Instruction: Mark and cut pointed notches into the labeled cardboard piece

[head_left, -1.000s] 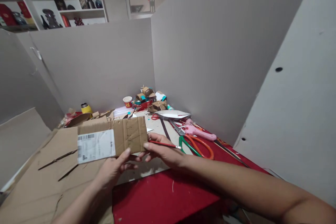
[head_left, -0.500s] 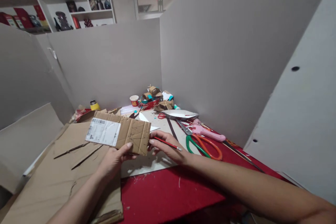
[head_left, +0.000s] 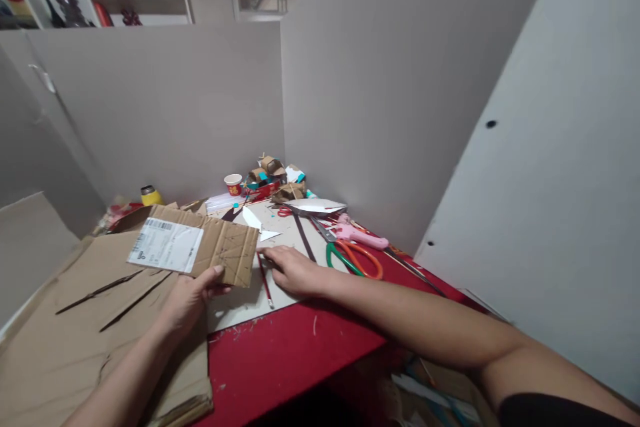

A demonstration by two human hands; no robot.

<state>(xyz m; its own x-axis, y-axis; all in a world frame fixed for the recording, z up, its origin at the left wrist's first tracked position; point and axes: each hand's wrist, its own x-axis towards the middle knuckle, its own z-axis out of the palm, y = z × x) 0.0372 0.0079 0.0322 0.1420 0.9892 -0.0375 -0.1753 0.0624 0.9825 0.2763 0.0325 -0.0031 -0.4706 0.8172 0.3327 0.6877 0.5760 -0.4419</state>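
Observation:
My left hand (head_left: 193,293) grips a piece of corrugated cardboard (head_left: 234,255) by its lower edge, thumb on top and fingers underneath. The piece is tilted towards me, with a white printed label (head_left: 167,245) on its left part and dark pencil lines on its right part. Just right of it, my right hand (head_left: 293,270) is low over the white board (head_left: 240,310), fingers loosely bent and apart. A red pencil (head_left: 265,280) lies beside its fingertips, eraser end towards me; the fingertips partly hide the far end.
Scissors with green and orange handles (head_left: 357,260) and a pink glue gun (head_left: 363,235) lie to the right. A large slit cardboard sheet (head_left: 65,353) covers the left side. Behind stand a paper cup (head_left: 233,185), a yellow container (head_left: 151,195) and cardboard scraps (head_left: 273,167). Grey panels (head_left: 165,107) enclose the red table (head_left: 270,373).
The pencil has left my right hand's grasp and swung to point its eraser towards me. My right hand has lowered to the board. The camera view has turned right.

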